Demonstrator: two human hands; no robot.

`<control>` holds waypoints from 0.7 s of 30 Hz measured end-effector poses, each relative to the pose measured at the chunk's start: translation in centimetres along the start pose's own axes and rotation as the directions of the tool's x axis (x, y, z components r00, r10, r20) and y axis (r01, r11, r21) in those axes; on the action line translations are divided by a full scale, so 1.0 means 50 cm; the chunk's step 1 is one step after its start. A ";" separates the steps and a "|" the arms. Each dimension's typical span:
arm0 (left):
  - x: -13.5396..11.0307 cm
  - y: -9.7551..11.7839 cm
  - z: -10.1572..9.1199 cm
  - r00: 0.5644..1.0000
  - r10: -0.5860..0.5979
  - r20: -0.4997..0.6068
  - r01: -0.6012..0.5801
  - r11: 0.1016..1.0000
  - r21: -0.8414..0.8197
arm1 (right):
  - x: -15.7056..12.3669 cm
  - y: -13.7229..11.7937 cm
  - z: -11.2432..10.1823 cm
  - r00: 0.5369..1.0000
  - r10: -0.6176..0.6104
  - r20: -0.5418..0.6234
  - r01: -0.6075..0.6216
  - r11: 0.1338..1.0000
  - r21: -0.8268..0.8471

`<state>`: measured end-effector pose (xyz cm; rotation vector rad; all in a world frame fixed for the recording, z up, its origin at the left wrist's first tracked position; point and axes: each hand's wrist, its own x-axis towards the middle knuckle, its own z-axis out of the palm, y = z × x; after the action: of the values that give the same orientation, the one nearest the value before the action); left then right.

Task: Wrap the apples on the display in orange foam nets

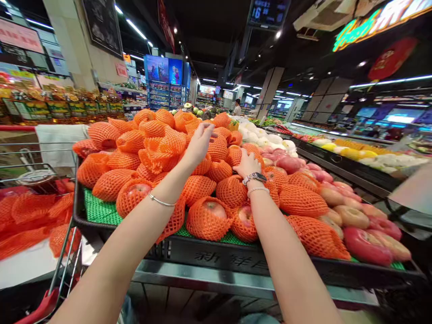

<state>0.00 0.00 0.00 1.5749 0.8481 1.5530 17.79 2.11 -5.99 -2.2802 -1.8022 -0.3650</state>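
Observation:
My left hand (202, 139) reaches over the upper middle of a heaped display of apples in orange foam nets. Its fingers stretch forward, slightly apart, with nothing visible in them. Lower and to the right, my right hand (248, 164) lies palm down on the pile, thumb spread from the fingers, touching a netted apple (234, 155). Its fingertips are partly hidden. A netted apple (209, 218) near the front edge shows its red-yellow top through the net opening. Crumpled orange netting (158, 155) sits left of my left forearm. Green mesh (97, 207) lines the black crate (189, 254).
Bare red apples (367, 243) fill the crate's right end; white-netted fruit (253, 132) lies behind. At left stands a wire shopping cart (64, 256) with orange nets (30, 211) beside it. Bottled goods (64, 105) line the far left. A person (237, 108) stands in the distance.

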 end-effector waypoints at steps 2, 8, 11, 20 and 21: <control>0.002 -0.006 0.002 1.000 -0.017 0.021 0.017 1.000 0.021 | 0.001 -0.008 0.000 0.997 -0.064 0.044 0.064 0.998 -0.003; -0.011 -0.018 0.012 0.993 0.059 0.102 -0.062 0.998 0.024 | -0.005 0.004 0.010 0.970 -0.213 0.119 0.213 0.977 0.020; -0.015 -0.003 0.007 0.991 0.124 0.056 -0.129 0.987 0.094 | 0.010 0.018 0.026 0.962 -0.272 0.024 0.268 0.958 0.103; 0.004 0.054 -0.170 0.945 0.186 -0.267 0.101 0.614 0.783 | 0.024 0.018 0.018 0.930 -0.192 -0.313 0.311 0.864 0.396; 0.007 0.050 -0.201 0.951 0.142 -0.274 0.130 0.621 0.773 | 0.024 0.017 0.021 0.915 -0.203 -0.349 0.343 0.846 0.408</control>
<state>-10.13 -0.35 2.13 1.9216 1.9180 1.5326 18.96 3.36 -6.59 -1.5572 -1.8221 -0.2633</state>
